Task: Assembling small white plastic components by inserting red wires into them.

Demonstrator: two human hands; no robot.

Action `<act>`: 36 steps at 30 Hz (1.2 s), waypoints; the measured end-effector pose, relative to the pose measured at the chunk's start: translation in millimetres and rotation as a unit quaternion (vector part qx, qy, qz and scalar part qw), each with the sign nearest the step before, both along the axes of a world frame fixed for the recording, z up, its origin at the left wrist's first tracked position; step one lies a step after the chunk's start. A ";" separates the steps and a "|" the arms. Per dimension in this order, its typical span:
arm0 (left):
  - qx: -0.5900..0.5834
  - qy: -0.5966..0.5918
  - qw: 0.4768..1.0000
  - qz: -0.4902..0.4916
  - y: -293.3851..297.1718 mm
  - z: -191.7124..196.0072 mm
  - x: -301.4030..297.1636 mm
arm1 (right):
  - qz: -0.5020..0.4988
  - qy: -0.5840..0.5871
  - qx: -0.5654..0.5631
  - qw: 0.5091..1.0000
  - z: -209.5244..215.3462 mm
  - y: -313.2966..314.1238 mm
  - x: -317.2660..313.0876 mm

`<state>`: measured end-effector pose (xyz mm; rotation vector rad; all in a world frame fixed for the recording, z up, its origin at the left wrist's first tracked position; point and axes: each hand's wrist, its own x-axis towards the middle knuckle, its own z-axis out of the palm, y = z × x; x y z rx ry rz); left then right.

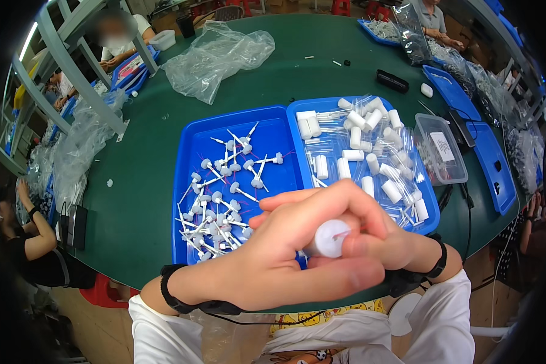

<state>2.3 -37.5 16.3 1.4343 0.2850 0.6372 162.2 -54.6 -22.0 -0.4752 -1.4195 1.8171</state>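
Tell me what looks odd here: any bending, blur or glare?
In the head view, the green table bows at its edge and the corners go black; a light tube glares at upper left; the clear plastic bag catches glints; a co-worker's head is blurred; the left hand looks slightly soft at its thumb.

The wide camera sits up on the head and looks down and forward, with the left hand [279,252] and right hand [400,246] close by between four and six o'clock and the green table [139,182] reaching away toward twelve o'clock.
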 end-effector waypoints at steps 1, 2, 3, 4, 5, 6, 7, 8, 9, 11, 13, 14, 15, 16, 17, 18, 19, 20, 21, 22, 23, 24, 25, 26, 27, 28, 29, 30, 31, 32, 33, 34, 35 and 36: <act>0.045 0.007 0.999 -0.016 1.5 -1.9 -0.2 | -0.023 0.019 0.064 0.998 -0.2 0.2 -3.1; 0.045 0.007 0.999 -0.017 1.6 -2.7 0.2 | -0.023 0.019 0.064 0.998 -1.6 0.0 -3.0; 0.071 0.020 0.997 0.006 1.0 -3.5 0.9 | -0.014 0.036 0.061 0.997 -3.6 -0.1 -2.5; 0.097 0.032 0.994 0.030 -0.1 -4.2 1.5 | -0.004 0.053 0.058 0.997 -4.5 -0.5 -2.3; 0.097 0.032 0.994 0.029 -1.0 -4.7 2.6 | -0.005 0.052 0.059 0.997 -3.4 0.1 -1.2; 0.061 0.002 0.998 0.024 -1.8 -5.2 4.1 | 0.007 0.037 0.046 0.998 -1.4 1.7 0.6; 0.024 -0.027 0.999 0.020 -1.9 -6.1 4.7 | 0.020 0.022 0.033 0.999 -1.0 3.3 1.4; 0.023 -0.026 0.999 0.021 -1.0 -8.5 4.5 | 0.021 0.023 0.032 0.999 -3.0 4.3 0.9; 0.082 -0.020 0.996 0.033 0.5 -11.9 4.0 | 0.013 0.036 0.098 0.994 -6.3 5.8 -0.1; 0.141 -0.014 0.989 0.043 2.3 -13.1 3.2 | 0.004 0.048 0.164 0.985 -7.7 7.5 -1.4; 0.170 -0.018 0.985 0.027 3.5 -10.6 3.2 | 0.030 0.028 0.096 0.995 -5.9 8.8 -1.2; 0.171 -0.019 0.985 0.025 3.4 -10.6 3.3 | 0.028 0.026 0.096 0.995 -6.4 8.6 -1.7; 0.175 -0.023 0.984 0.019 3.2 -11.2 3.4 | 0.005 -0.004 0.145 0.989 -8.1 8.7 -2.6; 0.178 -0.025 0.984 0.015 3.1 -11.9 3.1 | -0.016 -0.032 0.191 0.981 -9.6 9.3 -3.3; 0.178 -0.024 0.984 0.015 2.9 -11.8 3.2 | -0.016 -0.032 0.191 0.981 -8.4 9.5 -2.6; 0.173 -0.024 0.985 0.016 2.6 -11.5 3.3 | -0.013 -0.062 0.168 0.984 -5.6 9.7 -1.4; 0.168 -0.023 0.985 0.019 2.5 -11.6 2.8 | -0.008 -0.092 0.144 0.985 -3.3 9.6 -1.4; 0.168 -0.023 0.985 0.020 3.4 -12.4 2.6 | -0.007 -0.091 0.144 0.985 -1.4 7.6 -2.7; 0.193 -0.029 0.980 0.029 5.0 -13.7 2.5 | -0.008 -0.073 0.092 0.993 0.2 4.6 -4.7; 0.219 -0.036 0.974 0.036 5.9 -13.7 3.1 | -0.011 -0.056 0.039 0.998 1.7 2.5 -5.2; 0.219 -0.037 0.974 0.035 5.1 -13.1 3.2 | -0.012 -0.057 0.039 0.998 0.5 2.7 -3.8; 0.183 -0.032 0.982 0.031 3.7 -12.1 2.9 | 0.012 -0.024 0.045 0.999 -2.2 3.4 -1.2; 0.148 -0.026 0.988 0.029 2.5 -10.8 2.6 | 0.038 0.009 0.050 0.998 -3.9 3.9 0.2; 0.148 -0.027 0.988 0.028 0.9 -5.8 1.5 | 0.038 0.009 0.051 0.998 -0.7 2.1 0.3; 0.072 0.010 0.997 0.023 -1.3 1.7 -0.4 | 0.051 0.044 -0.008 0.998 5.4 -1.3 0.1; -0.004 0.047 0.999 0.019 -2.6 5.5 -1.7 | 0.066 0.080 -0.067 0.992 8.5 -3.1 -0.1; -0.004 0.047 0.999 0.019 -1.5 2.7 -1.8 | 0.066 0.080 -0.067 0.992 8.4 -2.6 0.3; 0.015 0.009 1.000 0.002 0.8 -3.0 -1.4 | 0.064 0.075 -0.072 0.993 8.3 -1.6 1.5; 0.034 -0.029 0.999 -0.016 2.4 -7.7 -0.9 | 0.062 0.070 -0.077 0.993 8.5 -0.8 2.8; 0.034 -0.030 0.999 -0.016 2.0 -10.6 1.0 | 0.062 0.069 -0.077 0.993 9.5 -0.9 4.7; 0.018 -0.081 0.996 -0.014 0.5 -13.4 4.5 | 0.062 0.051 -0.080 0.994 11.3 -1.6 7.3; 0.002 -0.130 0.991 -0.011 -0.4 -15.8 7.1 | 0.063 0.034 -0.084 0.994 13.3 -2.3 9.4; 0.002 -0.130 0.991 -0.010 0.8 -18.1 9.7 | 0.064 0.017 -0.088 0.994 15.3 -2.9 11.3; 0.034 -0.167 0.985 -0.012 2.9 -20.0 12.2 | 0.065 0.000 -0.092 0.994 16.7 -3.1 12.3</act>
